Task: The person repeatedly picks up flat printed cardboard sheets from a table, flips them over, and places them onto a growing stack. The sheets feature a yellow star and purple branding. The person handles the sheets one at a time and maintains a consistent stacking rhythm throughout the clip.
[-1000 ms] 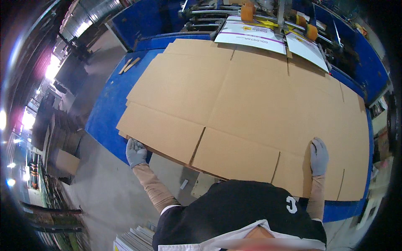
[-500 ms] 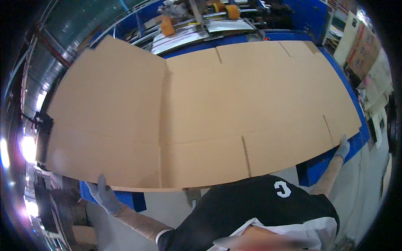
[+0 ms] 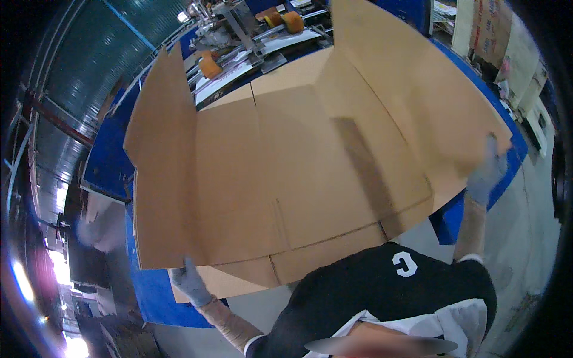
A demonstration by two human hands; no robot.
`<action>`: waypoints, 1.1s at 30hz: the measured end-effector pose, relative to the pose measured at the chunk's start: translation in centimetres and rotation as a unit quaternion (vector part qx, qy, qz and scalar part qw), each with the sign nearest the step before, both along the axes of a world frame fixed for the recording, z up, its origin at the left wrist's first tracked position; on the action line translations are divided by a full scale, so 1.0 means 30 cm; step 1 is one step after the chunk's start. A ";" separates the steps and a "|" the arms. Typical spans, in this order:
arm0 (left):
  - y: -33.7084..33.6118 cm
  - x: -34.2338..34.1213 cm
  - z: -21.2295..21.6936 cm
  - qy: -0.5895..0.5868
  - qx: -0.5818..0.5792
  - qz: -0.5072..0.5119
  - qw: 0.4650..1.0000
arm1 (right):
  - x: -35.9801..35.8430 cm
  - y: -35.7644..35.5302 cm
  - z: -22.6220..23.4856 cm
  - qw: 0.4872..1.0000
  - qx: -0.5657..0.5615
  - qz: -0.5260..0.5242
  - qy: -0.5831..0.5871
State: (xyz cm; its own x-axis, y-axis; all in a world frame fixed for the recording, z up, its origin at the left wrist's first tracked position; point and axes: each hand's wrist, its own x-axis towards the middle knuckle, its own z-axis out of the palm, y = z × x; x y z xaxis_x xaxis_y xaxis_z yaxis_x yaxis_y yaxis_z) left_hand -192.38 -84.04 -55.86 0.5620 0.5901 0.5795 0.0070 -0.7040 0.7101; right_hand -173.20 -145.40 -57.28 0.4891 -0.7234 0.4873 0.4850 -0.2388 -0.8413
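A large creased cardboard sheet [image 3: 286,161] lies on a blue work table in front of me. Both of its side panels stand folded up, the left panel [image 3: 161,179] steeply and the right panel [image 3: 418,89] at a slant. Gloved in grey, my left hand [image 3: 192,285] is closed on the lower edge near the left fold, thumb uppermost. My right hand [image 3: 486,173], also gloved and a little blurred, grips the outer corner of the right panel; its fingers are partly hidden. Under the left panel's near edge, a lower cardboard layer [image 3: 224,285] shows.
The blue table [image 3: 161,304] shows around the cardboard. Beyond its far edge stands a machine with metal rods and orange rollers [image 3: 292,22]. A printed brown carton [image 3: 490,36] leans at the far right. Grey floor [image 3: 501,262] shows at the lower right.
The right panel has gone from flat to raised, and the left panel stands steeper and farther right. My left hand has shifted right and slightly down, my right hand upward.
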 end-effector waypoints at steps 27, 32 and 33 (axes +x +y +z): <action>-0.387 0.323 -0.353 0.227 0.371 -0.276 0.857 | 0.105 0.503 -0.308 0.656 -0.686 0.316 -0.001; -0.359 0.351 -0.409 0.184 0.412 -0.258 0.854 | 0.133 0.480 -0.414 0.689 -0.682 0.245 -0.033; -0.363 0.355 -0.410 0.180 0.425 -0.255 0.850 | 0.139 0.482 -0.427 0.687 -0.687 0.235 -0.012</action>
State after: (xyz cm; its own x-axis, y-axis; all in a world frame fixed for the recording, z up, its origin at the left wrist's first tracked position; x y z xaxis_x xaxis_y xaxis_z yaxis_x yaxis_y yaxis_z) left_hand -181.72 -94.92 -68.17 0.8505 -0.3282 0.4109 -0.3431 -0.9385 -0.0394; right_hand -169.02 -130.94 -70.09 0.4919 0.6631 0.5642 0.7895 -0.6129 0.0321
